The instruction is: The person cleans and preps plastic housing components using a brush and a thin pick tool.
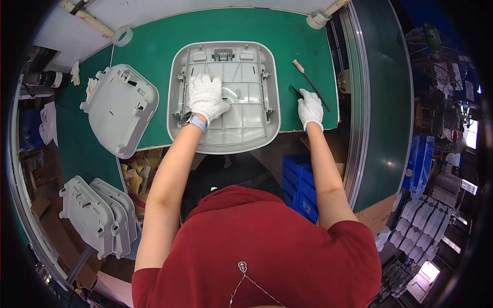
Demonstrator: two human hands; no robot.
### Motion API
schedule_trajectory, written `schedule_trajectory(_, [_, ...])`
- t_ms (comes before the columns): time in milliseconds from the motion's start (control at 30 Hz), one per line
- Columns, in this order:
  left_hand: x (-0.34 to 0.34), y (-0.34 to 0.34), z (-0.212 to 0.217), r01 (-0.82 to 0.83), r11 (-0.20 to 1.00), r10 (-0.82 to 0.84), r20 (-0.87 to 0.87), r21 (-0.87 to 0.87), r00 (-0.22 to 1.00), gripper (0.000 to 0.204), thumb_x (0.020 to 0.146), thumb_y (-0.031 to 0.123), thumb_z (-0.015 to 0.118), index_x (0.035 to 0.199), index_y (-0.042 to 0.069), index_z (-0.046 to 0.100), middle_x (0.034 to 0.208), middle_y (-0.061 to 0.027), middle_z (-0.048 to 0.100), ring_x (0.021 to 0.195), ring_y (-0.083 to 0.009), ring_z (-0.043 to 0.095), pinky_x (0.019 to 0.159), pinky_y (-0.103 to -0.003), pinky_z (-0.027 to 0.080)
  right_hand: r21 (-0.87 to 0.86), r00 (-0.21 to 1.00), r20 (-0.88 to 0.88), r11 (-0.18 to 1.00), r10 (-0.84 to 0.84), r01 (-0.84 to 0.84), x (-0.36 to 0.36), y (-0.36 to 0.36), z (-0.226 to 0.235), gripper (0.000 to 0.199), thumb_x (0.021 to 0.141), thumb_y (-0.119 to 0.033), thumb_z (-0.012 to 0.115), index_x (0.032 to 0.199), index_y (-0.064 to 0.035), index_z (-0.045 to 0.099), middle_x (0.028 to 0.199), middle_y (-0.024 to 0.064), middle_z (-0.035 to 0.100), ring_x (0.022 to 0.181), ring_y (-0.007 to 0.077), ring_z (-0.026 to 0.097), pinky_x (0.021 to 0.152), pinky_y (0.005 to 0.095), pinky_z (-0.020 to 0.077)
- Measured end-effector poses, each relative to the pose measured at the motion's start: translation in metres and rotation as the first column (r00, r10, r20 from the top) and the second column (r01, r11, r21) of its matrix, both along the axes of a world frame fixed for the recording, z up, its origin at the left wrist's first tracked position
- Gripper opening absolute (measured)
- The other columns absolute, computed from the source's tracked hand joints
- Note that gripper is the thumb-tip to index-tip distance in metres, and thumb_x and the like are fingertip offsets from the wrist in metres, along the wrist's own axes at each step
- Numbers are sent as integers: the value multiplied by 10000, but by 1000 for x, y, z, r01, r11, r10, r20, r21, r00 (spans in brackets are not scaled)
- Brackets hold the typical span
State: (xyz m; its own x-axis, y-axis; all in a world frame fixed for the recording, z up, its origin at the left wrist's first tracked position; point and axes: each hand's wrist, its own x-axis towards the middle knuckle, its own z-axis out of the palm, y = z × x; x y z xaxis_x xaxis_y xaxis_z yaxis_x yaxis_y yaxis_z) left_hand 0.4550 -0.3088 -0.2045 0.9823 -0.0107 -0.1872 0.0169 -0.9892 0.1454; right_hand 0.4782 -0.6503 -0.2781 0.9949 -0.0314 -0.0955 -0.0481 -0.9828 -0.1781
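Left hand [206,97] and right hand [311,109], both white-gloved, are set well apart at a green surface [303,41]. The left, fingers extended and palm down, rests flat on the ribbed inside of a grey shell [244,120], gripping nothing; the pose probably serves to steady it. The right curls over a dark tool [296,92] near the surface's right side; how firmly it is gripped cannot be told.

The shell lies in front of the person, ribs and clips up, its near edge overhanging the surface, a placement that likely gives easy access to the inner fittings. A thin rod [314,88] with a pale end lies just beyond the right hand, seemingly within easy reach and clear of the shell.

At left, a grey panel [120,105] lies turned at an angle, apart from the shell. Below it, more panels [87,213] stand on edge, overlapping in a row, perhaps to save room. Two tape rolls, one at the far left [122,36] and another at the far right [317,19], sit by the surface's back corners. Blue crates [299,185] stand below, near the right forearm.
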Motion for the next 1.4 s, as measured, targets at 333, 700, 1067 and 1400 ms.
schedule_trajectory(333, [-21,5,-25,122,992,-111,276,-24,955,786,650,277,738,1385,83,536,1282,-187,546,1343,-420,435,1147,-541,257,-212,1000,-3,977,-3,2,90,-29,-26,343,960,-151,572,1299,-154,619,1211,156,649,1099,371,633,932,469,514])
schedule_trajectory(700, [-24,7,-30,123,991,-103,285,-52,953,794,652,285,744,1385,72,524,1297,-202,527,1359,-445,412,1173,-593,230,332,841,316,779,439,-531,30,19,39,161,976,-169,601,1123,-141,661,1010,132,645,921,376,662,816,463,549])
schedule_trajectory(1067, [-26,9,-39,96,989,-65,259,-110,964,838,679,326,771,1424,67,488,1340,-173,524,1407,-426,388,1210,-591,212,80,879,-95,884,467,-461,1,55,99,156,1004,-175,499,1115,-147,605,1013,161,649,937,390,674,806,502,541])
schedule_trajectory(1400, [-24,11,-42,62,984,-29,198,-166,980,887,688,294,774,1468,56,425,1420,-213,499,1440,-450,367,1236,-595,196,-50,686,-113,685,719,-727,26,167,114,232,990,-172,500,1137,-119,672,1071,183,680,973,370,706,801,493,574])
